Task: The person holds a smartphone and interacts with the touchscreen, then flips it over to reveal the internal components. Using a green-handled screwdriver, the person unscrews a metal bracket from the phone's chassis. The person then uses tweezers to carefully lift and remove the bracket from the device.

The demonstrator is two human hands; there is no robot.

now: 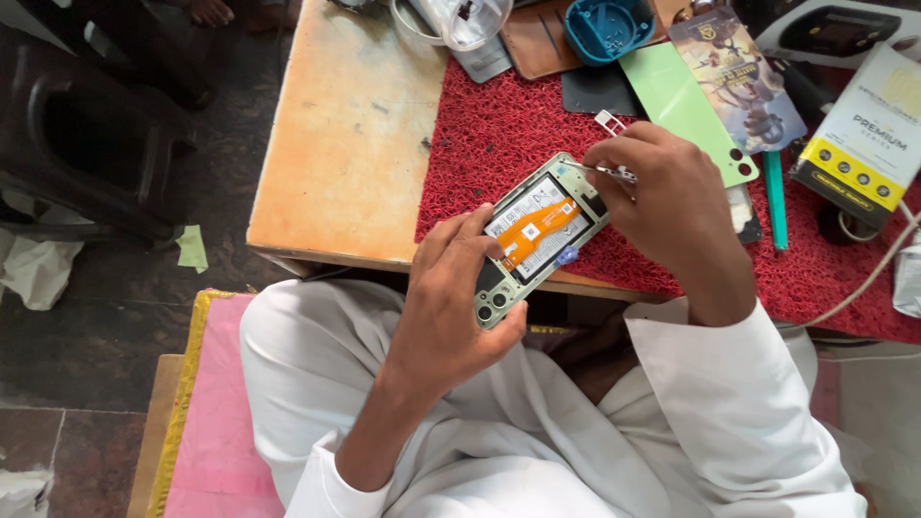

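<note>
Opened phone (537, 235) | left hand (451, 307) fingers grip it | right hand (672, 206) pinches tweezers (597, 170) | green back cover (686, 107) beside

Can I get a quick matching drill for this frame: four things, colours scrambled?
Things:
1. mat
2. ribbon cable
3. back cover
4. round tray

Colours:
A. orange
B. blue
C. red
D. pale green

Pairs: 1-C, 2-A, 3-D, 4-B

The cable sits inside the opened phone, held by the left hand; the right hand holds a thin tool at its top edge.
</note>
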